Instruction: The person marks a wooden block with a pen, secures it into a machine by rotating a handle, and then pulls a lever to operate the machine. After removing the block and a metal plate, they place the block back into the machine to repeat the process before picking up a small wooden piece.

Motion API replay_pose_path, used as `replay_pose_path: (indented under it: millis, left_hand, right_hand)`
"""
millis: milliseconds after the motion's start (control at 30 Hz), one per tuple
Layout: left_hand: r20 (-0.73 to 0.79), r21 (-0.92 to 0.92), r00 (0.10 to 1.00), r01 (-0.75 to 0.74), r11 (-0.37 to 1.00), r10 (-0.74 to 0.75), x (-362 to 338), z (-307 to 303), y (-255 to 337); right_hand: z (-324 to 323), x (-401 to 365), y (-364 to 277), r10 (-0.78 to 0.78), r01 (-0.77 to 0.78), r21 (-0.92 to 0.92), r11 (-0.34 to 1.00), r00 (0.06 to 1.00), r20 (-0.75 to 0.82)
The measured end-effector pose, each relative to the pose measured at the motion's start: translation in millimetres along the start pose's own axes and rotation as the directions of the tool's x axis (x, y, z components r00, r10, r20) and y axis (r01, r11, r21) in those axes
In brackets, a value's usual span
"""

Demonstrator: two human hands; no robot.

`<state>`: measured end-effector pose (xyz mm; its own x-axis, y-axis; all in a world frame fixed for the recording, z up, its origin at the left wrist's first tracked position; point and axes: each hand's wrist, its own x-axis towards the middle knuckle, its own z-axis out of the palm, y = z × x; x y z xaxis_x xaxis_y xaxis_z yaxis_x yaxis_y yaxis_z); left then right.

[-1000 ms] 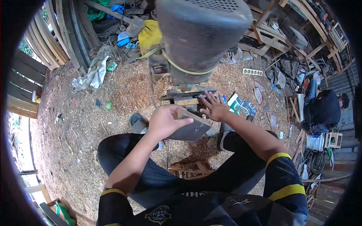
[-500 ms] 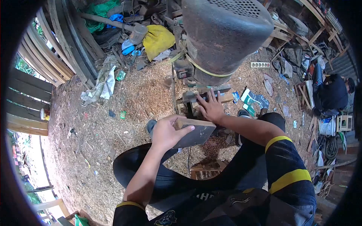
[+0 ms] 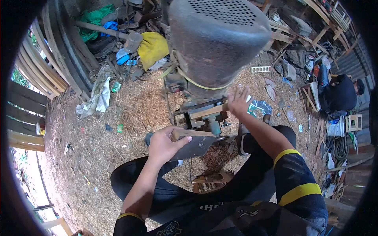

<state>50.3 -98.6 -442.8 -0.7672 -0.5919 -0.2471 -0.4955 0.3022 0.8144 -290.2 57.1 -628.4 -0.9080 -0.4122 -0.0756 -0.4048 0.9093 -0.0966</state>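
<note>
My left hand (image 3: pixel 162 144) grips the left end of a dark-faced wooden board (image 3: pixel 193 147), thumb over its top edge. The board is held on edge above my lap. My right hand (image 3: pixel 238 104) is raised with fingers spread, at the right end of a pale wooden strip (image 3: pixel 208 112) on a low metal machine (image 3: pixel 214 126). Directly behind that machine stands a big rusty metal housing (image 3: pixel 214 51) with a perforated top and a yellow band round its lower part.
Wood shavings (image 3: pixel 134 106) cover the ground. A yellow sack (image 3: pixel 152 49) and a mallet-like tool (image 3: pixel 133 41) lie at the back left. Planks (image 3: pixel 69 51) lean at the left. Another person (image 3: pixel 340 96) sits at the far right beside piled scrap.
My right hand has lifted off the machine and moved right, uncovering the wooden strip. My left hand still holds the board. The whole view has shifted slightly.
</note>
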Motion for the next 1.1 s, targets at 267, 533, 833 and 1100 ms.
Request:
replay_pose_path:
  millis: [267, 533, 833, 1100]
  left_hand:
    - [0.11, 0.119, 0.981, -0.172, 0.978, 0.159, 3.0, 38.7, 39.2]
    - [0.0, 0.163, 0.994, -0.106, 0.981, 0.107, -6.5, 52.1, 34.8]
    - [-0.069, -0.234, 0.991, -0.125, 0.964, 0.111, 4.0, 85.5, 33.4]
    - [-0.145, -0.609, 0.981, -0.19, 0.77, 0.128, 29.3, 135.5, 57.4]
  right_hand:
    - [-20.1, -27.2, 3.7, -0.506, 0.507, -0.037, 0.861, 0.862, 0.025]
    - [8.0, -27.1, -9.0, -0.78, 0.793, -0.001, 0.609, 0.598, 0.185]
    - [-89.0, -8.6, 16.9, -0.611, 0.388, 0.585, 0.712, 0.752, 0.245]
    - [-183.5, -45.6, 59.8, -0.925, 0.585, 0.739, 0.334, 0.355, 0.138]
